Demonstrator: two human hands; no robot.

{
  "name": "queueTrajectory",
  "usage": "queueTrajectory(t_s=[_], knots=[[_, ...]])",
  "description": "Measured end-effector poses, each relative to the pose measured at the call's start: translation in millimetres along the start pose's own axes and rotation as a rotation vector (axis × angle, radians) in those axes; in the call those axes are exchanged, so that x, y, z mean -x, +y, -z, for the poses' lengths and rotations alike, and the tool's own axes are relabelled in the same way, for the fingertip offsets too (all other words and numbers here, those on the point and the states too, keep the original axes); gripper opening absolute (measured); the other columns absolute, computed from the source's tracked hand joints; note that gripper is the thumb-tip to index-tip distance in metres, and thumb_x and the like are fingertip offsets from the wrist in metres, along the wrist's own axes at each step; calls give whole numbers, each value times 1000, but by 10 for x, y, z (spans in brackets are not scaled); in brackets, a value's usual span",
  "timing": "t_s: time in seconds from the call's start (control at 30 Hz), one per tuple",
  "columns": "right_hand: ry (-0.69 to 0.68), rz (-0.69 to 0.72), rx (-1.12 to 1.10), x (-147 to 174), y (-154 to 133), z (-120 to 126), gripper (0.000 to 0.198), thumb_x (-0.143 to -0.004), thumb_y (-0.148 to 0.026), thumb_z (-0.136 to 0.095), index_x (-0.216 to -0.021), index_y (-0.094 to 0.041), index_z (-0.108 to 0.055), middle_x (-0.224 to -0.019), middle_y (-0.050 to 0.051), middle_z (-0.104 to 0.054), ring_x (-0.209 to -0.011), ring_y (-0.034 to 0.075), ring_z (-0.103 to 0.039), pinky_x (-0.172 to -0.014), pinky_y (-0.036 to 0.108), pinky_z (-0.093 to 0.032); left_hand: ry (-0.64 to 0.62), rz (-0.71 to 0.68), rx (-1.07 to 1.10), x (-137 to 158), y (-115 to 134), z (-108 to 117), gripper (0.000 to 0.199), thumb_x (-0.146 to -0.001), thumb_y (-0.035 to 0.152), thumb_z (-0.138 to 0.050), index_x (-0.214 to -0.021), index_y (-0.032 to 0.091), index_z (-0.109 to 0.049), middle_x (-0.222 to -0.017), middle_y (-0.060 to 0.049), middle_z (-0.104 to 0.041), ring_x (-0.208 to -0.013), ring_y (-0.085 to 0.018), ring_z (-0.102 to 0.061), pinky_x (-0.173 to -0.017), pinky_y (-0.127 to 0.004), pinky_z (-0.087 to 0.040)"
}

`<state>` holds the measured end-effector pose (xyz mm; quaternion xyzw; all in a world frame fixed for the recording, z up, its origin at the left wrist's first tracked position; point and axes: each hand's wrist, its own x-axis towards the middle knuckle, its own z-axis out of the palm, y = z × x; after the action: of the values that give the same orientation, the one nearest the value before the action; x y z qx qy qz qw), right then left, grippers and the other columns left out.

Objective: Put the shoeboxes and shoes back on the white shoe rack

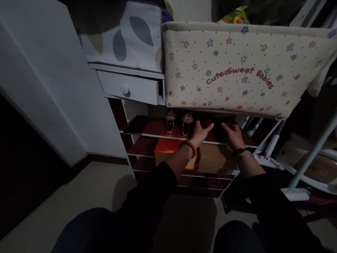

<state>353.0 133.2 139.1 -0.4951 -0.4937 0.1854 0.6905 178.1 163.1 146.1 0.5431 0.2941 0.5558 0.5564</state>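
Note:
My left hand (202,133) reaches onto the upper board of a shoe rack, thumb stretched to the right, the other fingers round a dark reddish thing (207,122) in deep shadow. To its right, my right hand (233,136) is at a second dark reddish thing (228,122), its thumb pointing left and its fingers partly hidden. Both things may be shoes, but the gloom hides their shape. Just left of my left hand stands a pair of shoes, one glittery shoe (187,118) beside another glittery shoe (170,116), both with orange linings.
A dark flat object (137,124) lies at the board's left end. Below are an orange box (164,146) and a brown cardboard box (216,158). A starry fabric bin (237,70) overhangs the rack. A white drawer (129,86) is slightly ajar. A pale pole (313,154) leans at right.

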Motion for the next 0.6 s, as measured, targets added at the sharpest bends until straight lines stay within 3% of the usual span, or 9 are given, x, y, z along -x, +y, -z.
queueTrajectory(t_s=[0.1, 0.37, 0.5, 0.6], knots=[[3, -117, -88, 42, -31, -34, 64, -73, -62, -88, -122, -27, -67, -119, 4, -77, -109, 26, -72, -102, 45, -59, 2, 4, 0, 5, 12, -4, 74, -84, 39, -86, -147, 25, -51, -145, -17, -68, -131, -29, -66, -113, -47, -50], [-84, -118, -267, 135, -71, -89, 68, -75, -61, -90, -131, -31, -64, -130, 4, -76, -126, 26, -69, -114, 47, -55, -64, 43, 44, 38, 79, 22, 71, -87, 36, -84, -148, 26, -49, -147, -16, -66, -129, -27, -67, -98, -40, -58], [-132, -132, -387, 164, -68, -162, 71, -73, -59, -92, -132, -32, -63, -129, 3, -76, -124, 25, -70, -114, 46, -56, -67, 71, 57, 36, 99, 48, 68, -86, 36, -86, -145, 27, -52, -146, -14, -68, -126, -26, -68, -99, -41, -59], [-140, -77, -352, 166, -8, -226, 74, -73, -59, -91, -134, -31, -61, -133, 4, -75, -123, 24, -70, -116, 46, -53, -54, 78, 81, 20, 89, 64, 61, -86, 35, -87, -138, 26, -57, -139, -13, -71, -123, -25, -70, -103, -43, -58]])
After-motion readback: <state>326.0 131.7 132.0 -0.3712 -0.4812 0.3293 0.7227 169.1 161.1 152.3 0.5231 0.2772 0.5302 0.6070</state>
